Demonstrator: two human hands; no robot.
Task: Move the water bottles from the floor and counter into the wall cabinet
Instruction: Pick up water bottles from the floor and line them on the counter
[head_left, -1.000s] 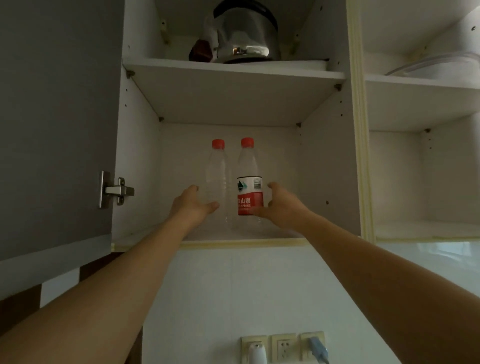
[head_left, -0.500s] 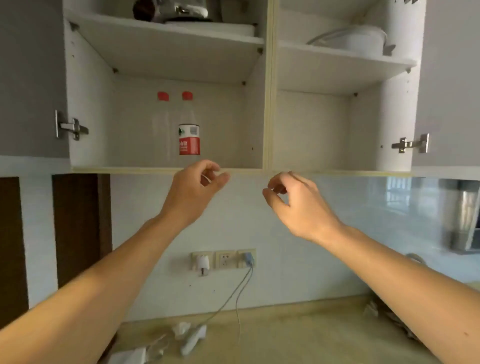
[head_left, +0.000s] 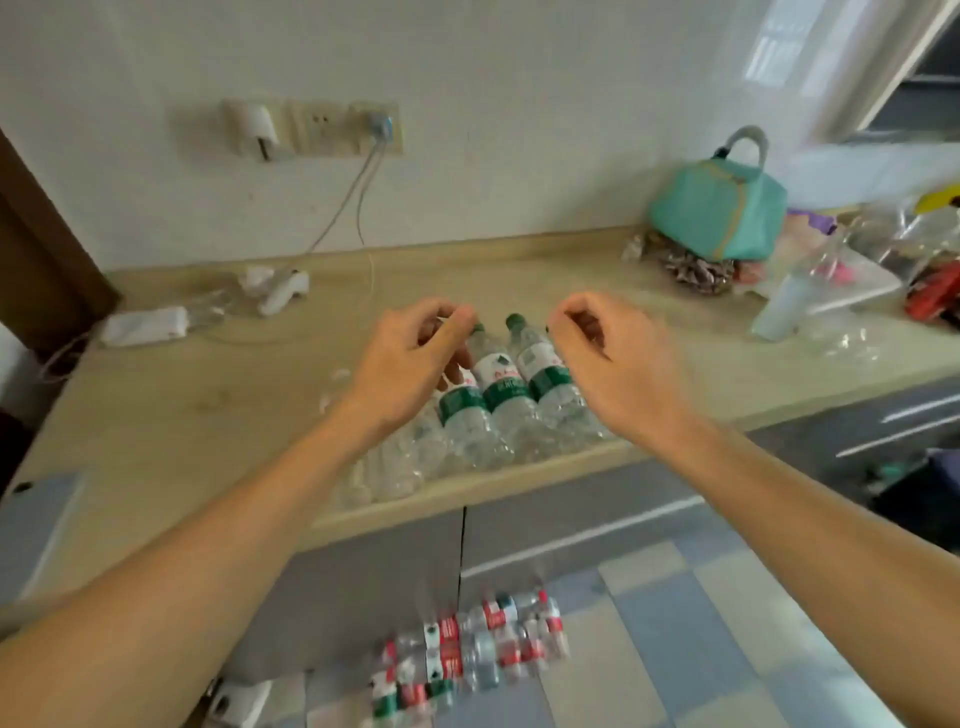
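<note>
Green-labelled bottles (head_left: 498, 395) crowd counter (head_left: 171, 395) beneath loosely curled, empty left grip (head_left: 410, 358), right grip (head_left: 608, 358).

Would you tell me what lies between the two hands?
In the head view, green-capped water bottles stand on the counter between the left hand and right hand.

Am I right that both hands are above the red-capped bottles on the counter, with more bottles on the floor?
Not quite: the counter bottles have green caps and labels, as the head view shows. The left hand and right hand are above them, and more bottles lie on the floor.
</note>
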